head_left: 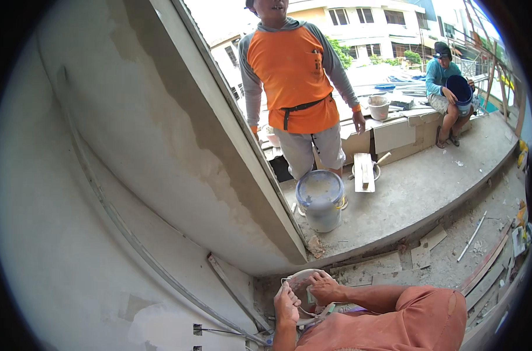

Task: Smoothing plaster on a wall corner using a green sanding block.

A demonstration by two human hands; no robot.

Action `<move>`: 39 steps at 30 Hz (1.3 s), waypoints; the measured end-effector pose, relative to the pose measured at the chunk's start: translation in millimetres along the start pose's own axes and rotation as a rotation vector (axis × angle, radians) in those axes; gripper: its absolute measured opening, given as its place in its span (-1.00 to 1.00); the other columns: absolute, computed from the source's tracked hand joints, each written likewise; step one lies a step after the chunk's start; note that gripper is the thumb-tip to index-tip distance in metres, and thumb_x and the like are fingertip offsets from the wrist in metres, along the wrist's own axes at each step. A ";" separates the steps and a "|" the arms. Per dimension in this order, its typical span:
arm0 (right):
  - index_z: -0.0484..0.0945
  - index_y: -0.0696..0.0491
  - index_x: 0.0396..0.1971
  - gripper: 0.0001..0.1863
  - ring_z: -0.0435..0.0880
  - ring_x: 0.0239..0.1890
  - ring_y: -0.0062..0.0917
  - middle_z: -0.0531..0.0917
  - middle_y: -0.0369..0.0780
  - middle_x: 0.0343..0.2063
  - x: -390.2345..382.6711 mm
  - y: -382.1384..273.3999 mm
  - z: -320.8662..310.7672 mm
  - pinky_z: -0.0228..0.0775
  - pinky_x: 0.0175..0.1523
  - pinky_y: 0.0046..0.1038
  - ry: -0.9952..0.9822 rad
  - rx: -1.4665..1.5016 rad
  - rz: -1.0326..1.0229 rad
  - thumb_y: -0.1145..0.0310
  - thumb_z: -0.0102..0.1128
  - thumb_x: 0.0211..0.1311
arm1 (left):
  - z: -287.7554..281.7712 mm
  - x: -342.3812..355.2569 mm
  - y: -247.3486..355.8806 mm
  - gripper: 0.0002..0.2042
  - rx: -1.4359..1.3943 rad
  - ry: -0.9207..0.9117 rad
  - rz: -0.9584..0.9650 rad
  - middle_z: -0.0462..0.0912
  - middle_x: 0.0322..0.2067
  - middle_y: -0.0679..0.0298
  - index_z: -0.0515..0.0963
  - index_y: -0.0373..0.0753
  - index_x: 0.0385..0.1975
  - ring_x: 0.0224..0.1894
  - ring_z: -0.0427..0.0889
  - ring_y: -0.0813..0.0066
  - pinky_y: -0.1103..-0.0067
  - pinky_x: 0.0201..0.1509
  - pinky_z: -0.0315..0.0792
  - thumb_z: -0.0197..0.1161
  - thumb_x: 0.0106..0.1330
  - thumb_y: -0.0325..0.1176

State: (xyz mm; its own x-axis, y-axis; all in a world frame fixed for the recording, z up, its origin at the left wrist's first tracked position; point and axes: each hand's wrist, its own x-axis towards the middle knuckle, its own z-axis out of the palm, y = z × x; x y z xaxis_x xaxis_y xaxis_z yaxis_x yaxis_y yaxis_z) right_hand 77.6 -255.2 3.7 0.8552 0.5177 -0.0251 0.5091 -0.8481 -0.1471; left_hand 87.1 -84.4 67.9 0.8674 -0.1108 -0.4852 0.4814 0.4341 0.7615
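Head view: bare hands (pixel 286 302) touch a round, pale-smeared bucket (pixel 301 274).

- A pale plastered wall (pixel 49 193) fills the left, with a darker band (pixel 171 96) down it.
- A raised concrete ledge (pixel 418 175) borders the lower floor (pixel 447 264).
- Beyond, a pale building (pixel 313 20) has dark windows (pixel 365 15).
- Bright daylight whitens the outdoors.

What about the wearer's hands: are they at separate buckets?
No, the left hand and right hand are both at one bucket.
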 end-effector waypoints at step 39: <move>0.38 -0.14 0.40 -0.02 0.38 -0.03 -0.23 0.31 -0.12 -0.03 252.0 45.9 -417.4 0.26 0.05 -0.17 1.939 -0.191 0.121 0.10 0.58 -0.15 | -100.3 34.2 24.8 -0.69 -0.161 0.280 0.016 0.07 -0.67 0.56 0.32 -0.06 -0.46 -0.70 0.02 0.71 0.62 -0.63 -0.03 0.20 0.50 -0.11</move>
State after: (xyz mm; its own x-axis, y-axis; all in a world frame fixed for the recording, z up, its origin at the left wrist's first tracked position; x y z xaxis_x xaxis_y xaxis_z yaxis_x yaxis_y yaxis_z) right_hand 357.2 -210.9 403.3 -0.2551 -0.2267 0.9400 0.3373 -0.9319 -0.1333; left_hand 116.0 12.2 27.1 0.7955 0.1375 -0.5901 0.4224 0.5725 0.7027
